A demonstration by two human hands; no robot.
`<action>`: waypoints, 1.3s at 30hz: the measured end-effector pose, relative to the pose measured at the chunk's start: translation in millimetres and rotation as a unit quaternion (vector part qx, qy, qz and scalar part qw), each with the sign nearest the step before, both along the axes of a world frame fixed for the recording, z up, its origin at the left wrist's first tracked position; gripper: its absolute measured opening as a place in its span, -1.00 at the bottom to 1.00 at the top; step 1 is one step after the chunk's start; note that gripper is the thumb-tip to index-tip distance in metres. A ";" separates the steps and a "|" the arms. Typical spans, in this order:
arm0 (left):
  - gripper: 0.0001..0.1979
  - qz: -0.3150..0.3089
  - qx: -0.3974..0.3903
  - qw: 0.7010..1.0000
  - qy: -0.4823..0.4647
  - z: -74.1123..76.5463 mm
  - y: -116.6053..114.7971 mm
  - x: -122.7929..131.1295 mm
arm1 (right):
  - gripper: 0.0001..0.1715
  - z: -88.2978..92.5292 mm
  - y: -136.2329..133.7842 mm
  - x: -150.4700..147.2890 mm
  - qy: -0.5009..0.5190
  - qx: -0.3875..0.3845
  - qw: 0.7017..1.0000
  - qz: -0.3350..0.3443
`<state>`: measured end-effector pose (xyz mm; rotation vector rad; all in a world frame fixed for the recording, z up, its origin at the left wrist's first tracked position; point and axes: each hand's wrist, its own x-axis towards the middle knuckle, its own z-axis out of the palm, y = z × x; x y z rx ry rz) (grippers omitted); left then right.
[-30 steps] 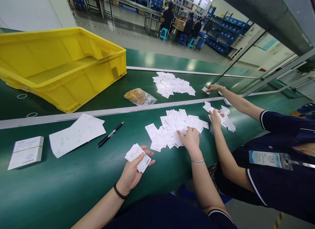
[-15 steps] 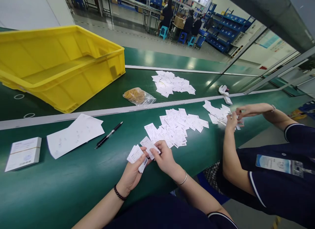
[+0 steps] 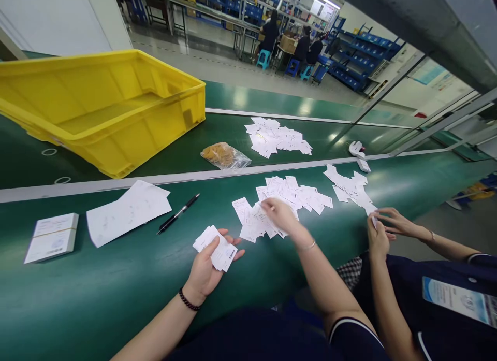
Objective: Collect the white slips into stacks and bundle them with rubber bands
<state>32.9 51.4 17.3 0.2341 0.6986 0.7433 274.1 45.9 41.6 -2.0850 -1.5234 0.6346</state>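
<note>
My left hand (image 3: 207,270) holds a small fanned stack of white slips (image 3: 216,248) above the green belt, thumb across them. My right hand (image 3: 280,216) reaches out over the near pile of white printed slips (image 3: 285,200) and lies on its left part, fingers curled down onto the slips. A co-worker at the right, in a dark uniform, holds both hands (image 3: 382,229) together at the belt's edge, just below a smaller pile of slips (image 3: 351,187).
A big yellow crate (image 3: 101,107) sits at the back left. A bag of rubber bands (image 3: 223,155), another slip pile (image 3: 277,137), a black pen (image 3: 177,214), loose paper sheets (image 3: 128,212) and a banded stack of cards (image 3: 52,237) lie on the belt. People sit far behind.
My right hand left the stack in my left hand and went out to the near pile. The co-worker's hands drew back from their pile toward the belt's edge.
</note>
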 end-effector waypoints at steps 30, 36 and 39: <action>-0.79 -0.044 0.024 0.998 0.030 2.6 -7.9 1.3 | -0.48 -5.9 9.8 39.7 -0.235 -0.029 0.957 -0.168; -0.74 -0.029 0.031 0.998 0.045 -0.3 -5.5 0.6 | -0.58 -14.3 10.9 46.5 -0.036 0.080 0.968 -0.236; -0.70 -0.026 0.031 0.997 0.063 -1.0 -5.1 0.1 | -0.58 -12.6 9.0 32.5 0.062 0.118 0.963 -0.236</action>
